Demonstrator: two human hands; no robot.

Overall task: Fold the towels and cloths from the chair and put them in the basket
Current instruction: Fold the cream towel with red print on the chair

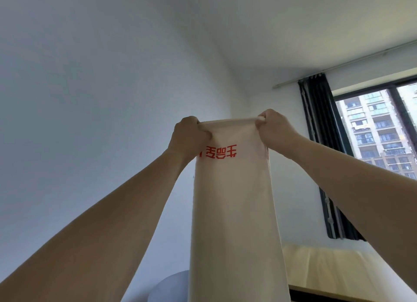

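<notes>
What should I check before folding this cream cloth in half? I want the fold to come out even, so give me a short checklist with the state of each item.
1. Left hand grips its top corner of the cream cloth: ok.
2. Right hand grips the other top corner: ok.
3. Top edge pulled taut and level between the hands: ok, it runs nearly straight.
4. Cloth hangs flat, without twists: ok in the part that shows; the red print lies smooth.
5. Bottom edge hangs free and even: cannot tell, it runs out of the picture.
6. Basket and chair within reach: cannot tell, neither is in view.
</notes>
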